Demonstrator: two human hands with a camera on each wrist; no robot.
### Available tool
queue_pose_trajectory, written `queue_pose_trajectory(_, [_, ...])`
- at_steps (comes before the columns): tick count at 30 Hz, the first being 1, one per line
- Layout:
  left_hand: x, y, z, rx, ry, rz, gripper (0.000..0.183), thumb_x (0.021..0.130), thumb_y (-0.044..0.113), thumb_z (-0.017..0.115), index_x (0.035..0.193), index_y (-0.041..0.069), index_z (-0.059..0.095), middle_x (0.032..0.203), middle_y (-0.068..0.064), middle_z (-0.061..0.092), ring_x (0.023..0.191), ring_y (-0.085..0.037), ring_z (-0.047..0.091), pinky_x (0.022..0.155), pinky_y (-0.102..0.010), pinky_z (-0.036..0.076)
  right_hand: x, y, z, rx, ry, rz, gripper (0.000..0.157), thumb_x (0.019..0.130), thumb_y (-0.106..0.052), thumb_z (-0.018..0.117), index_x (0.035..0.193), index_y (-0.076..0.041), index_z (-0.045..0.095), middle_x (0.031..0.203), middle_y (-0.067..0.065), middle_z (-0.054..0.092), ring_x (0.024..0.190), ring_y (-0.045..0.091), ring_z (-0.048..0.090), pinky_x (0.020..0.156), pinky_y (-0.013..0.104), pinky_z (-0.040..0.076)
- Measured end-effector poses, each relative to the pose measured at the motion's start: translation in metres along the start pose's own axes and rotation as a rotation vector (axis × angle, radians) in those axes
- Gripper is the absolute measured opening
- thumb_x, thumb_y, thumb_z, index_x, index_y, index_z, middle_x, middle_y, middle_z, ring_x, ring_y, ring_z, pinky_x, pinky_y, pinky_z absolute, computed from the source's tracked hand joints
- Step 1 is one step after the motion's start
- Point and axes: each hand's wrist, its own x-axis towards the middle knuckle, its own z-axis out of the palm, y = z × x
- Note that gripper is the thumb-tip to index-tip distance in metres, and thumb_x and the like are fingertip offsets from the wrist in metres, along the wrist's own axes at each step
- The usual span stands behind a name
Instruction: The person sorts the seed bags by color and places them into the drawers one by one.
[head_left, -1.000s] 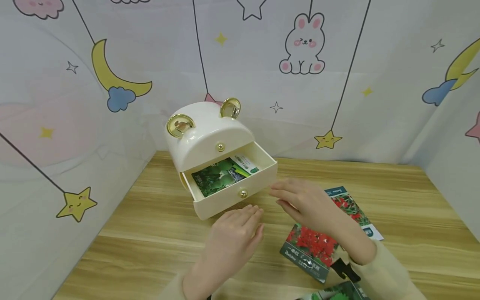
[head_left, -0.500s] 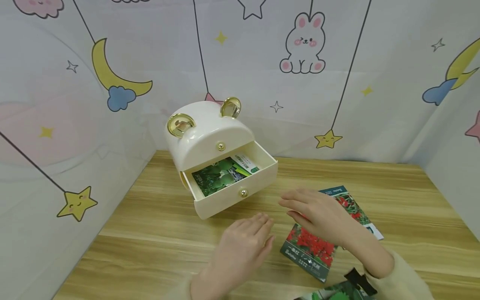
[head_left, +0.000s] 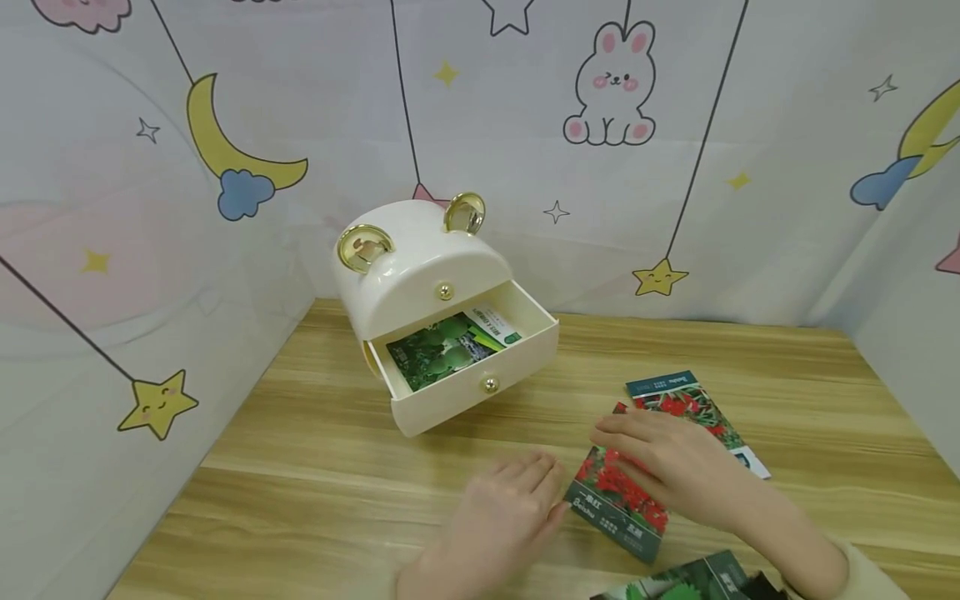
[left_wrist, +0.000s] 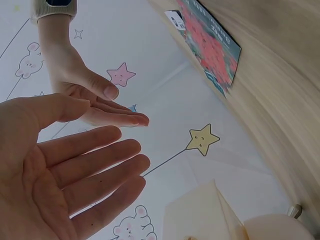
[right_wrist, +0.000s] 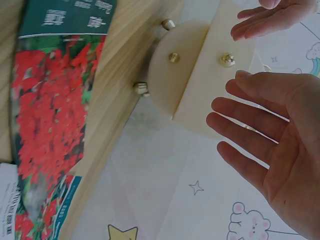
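Note:
A cream bear-eared storage box [head_left: 420, 267] stands at the table's back left, its lower drawer [head_left: 480, 379] pulled out with a green seed packet [head_left: 442, 350] lying inside. My right hand [head_left: 671, 467] hovers flat, fingers straight, over a red-flower seed packet [head_left: 618, 500] on the table; the right wrist view shows that packet [right_wrist: 50, 115] below the open palm [right_wrist: 272, 150]. My left hand [head_left: 510, 512] is flat and open just left of this packet, holding nothing; its open palm [left_wrist: 75, 175] fills the left wrist view.
A second red-flower packet [head_left: 686, 400] lies behind the first one. Another green packet [head_left: 675, 583] shows at the bottom edge. Printed curtain walls [head_left: 600, 150] close in the wooden table [head_left: 300, 483] on the left, back and right.
Both hands have drawn back from the drawer front toward me. The right hand has moved over the red-flower packet; the left has slid right beside it.

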Motion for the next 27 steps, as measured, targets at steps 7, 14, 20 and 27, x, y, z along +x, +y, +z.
queue_pose_trajectory(7, [-0.002, 0.010, 0.002, -0.056, -0.123, 0.052, 0.037, 0.086, 0.037, 0.056, 0.114, 0.013, 0.064, 0.111, 0.001, 0.068, 0.101, -0.010, 0.064, 0.082, -0.025, 0.054, -0.019, -0.003, -0.001, 0.001, -0.056, -0.008, 0.051, 0.070, -0.019, 0.075, 0.118, -0.023, 0.061, 0.117, -0.005, 0.063, 0.104, 0.015, 0.061, 0.081, 0.034, 0.054])
queue_pose_trajectory(14, [-0.002, 0.018, 0.008, -0.063, -0.154, 0.126, 0.037, 0.088, 0.040, 0.053, 0.113, 0.015, 0.064, 0.111, 0.003, 0.068, 0.101, -0.009, 0.064, 0.081, -0.023, 0.054, -0.038, -0.008, 0.003, -0.002, -0.016, -0.055, 0.038, 0.076, -0.027, 0.072, 0.113, -0.024, 0.063, 0.112, -0.009, 0.064, 0.100, 0.012, 0.063, 0.078, 0.034, 0.055])
queue_pose_trajectory(20, [-0.003, 0.025, 0.015, -0.028, -0.180, 0.192, 0.038, 0.086, 0.042, 0.053, 0.111, 0.016, 0.065, 0.109, 0.004, 0.068, 0.099, -0.008, 0.064, 0.078, -0.020, 0.053, -0.055, -0.012, 0.011, 0.003, 0.016, -0.074, 0.035, 0.077, -0.034, 0.070, 0.110, -0.026, 0.064, 0.108, -0.013, 0.064, 0.096, 0.007, 0.062, 0.075, 0.025, 0.053])
queue_pose_trajectory(27, [-0.006, 0.034, 0.018, 0.021, -0.330, 0.253, 0.044, 0.090, 0.049, 0.045, 0.117, 0.019, 0.060, 0.116, 0.007, 0.064, 0.106, -0.007, 0.061, 0.080, -0.019, 0.052, -0.072, -0.012, 0.020, 0.066, -0.065, -0.077, 0.037, 0.077, -0.034, 0.070, 0.113, -0.024, 0.062, 0.109, -0.010, 0.065, 0.095, 0.009, 0.063, 0.073, 0.028, 0.054])
